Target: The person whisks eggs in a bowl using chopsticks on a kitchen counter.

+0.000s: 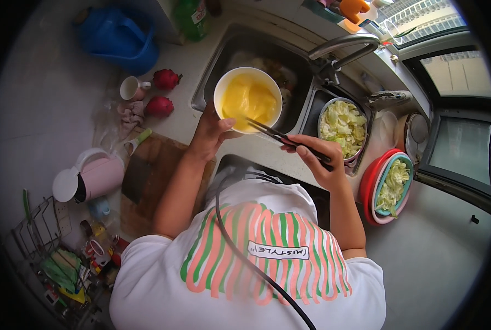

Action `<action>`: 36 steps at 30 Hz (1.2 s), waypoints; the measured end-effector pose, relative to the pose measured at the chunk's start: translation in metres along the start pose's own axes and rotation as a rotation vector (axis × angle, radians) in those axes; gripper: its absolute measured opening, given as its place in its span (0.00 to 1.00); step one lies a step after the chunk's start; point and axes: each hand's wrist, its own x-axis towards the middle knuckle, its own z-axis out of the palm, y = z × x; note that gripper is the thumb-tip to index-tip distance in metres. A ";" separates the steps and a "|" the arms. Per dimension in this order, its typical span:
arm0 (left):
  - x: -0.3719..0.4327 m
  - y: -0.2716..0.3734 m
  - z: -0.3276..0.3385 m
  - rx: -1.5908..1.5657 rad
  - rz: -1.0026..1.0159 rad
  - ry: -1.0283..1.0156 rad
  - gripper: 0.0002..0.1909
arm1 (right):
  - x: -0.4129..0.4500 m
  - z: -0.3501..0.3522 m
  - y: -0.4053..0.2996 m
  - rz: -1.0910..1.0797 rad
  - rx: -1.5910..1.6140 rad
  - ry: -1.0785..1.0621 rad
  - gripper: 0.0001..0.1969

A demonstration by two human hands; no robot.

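A white bowl (218, 91) holds beaten yellow egg (249, 97), and my left hand (212, 134) grips it by its lower left side, thumb at the rim. The bowl is held up in front of the left sink basin (212, 78), covering part of it. In my right hand (317, 154) is a pair of dark chopsticks (278, 135), slanting left with their tips in the egg near the bowl's rim. Just beyond that hand, a round container of chopped cabbage (342, 126) sits in the smaller basin.
The faucet (344, 43) arches over the sinks. On the right are stacked basins (367, 192) with more cabbage. To the left lie two dragon fruits (159, 106), a mug (132, 88), a peeler (140, 139), a wooden cutting board (154, 165) with a cleaver (137, 177), and a pink kettle (101, 175).
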 end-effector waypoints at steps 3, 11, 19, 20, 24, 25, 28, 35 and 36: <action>-0.001 0.002 0.002 0.014 -0.010 0.006 0.45 | -0.001 -0.007 -0.014 0.139 0.368 0.167 0.12; 0.001 0.000 0.005 0.011 -0.027 -0.016 0.46 | 0.002 -0.004 -0.006 0.125 0.458 0.229 0.11; 0.003 0.006 0.005 0.013 -0.024 -0.025 0.44 | 0.003 -0.012 -0.010 0.019 0.252 0.282 0.11; 0.003 0.004 0.006 0.011 -0.027 -0.027 0.44 | 0.006 -0.015 -0.005 0.002 0.082 0.326 0.12; 0.008 0.001 0.007 0.036 -0.023 -0.030 0.46 | -0.001 -0.021 -0.007 0.082 0.083 -0.004 0.14; 0.008 -0.001 0.007 0.071 -0.024 -0.017 0.47 | -0.001 -0.020 -0.005 0.082 0.085 -0.003 0.14; 0.009 -0.001 0.008 0.053 -0.003 -0.053 0.46 | 0.006 -0.022 0.005 0.029 -0.034 0.282 0.13; 0.012 -0.005 0.011 0.086 -0.022 -0.050 0.45 | 0.000 -0.048 -0.007 0.110 0.322 0.185 0.14; 0.013 -0.006 0.011 0.100 -0.008 -0.057 0.45 | 0.001 -0.057 -0.008 0.098 0.282 0.232 0.14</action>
